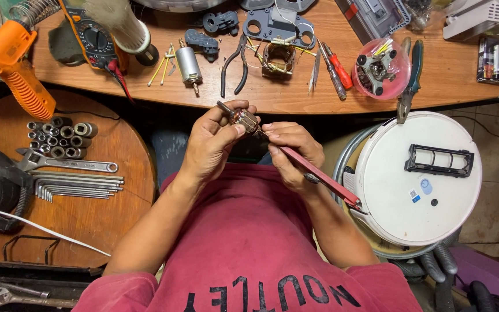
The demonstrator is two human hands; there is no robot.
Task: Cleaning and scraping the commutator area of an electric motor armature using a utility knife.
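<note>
My left hand (213,141) holds a small motor armature (242,120) with copper windings and a thin steel shaft, just below the front edge of the wooden bench (295,98). My right hand (293,151) grips a long red flat tool (319,173) whose tip touches the armature's end. The tool's handle runs back down to the right past my wrist. Both hands sit close together above my lap and red shirt.
The bench holds a silver motor can (189,63), black pliers (235,63), a stator (278,58), red screwdrivers (336,66), a pink bowl of parts (379,69) and a multimeter (96,40). An orange heat gun (15,66), sockets, wrench and hex keys lie on a round stool (105,214) left. A white robot vacuum (417,179) lies right.
</note>
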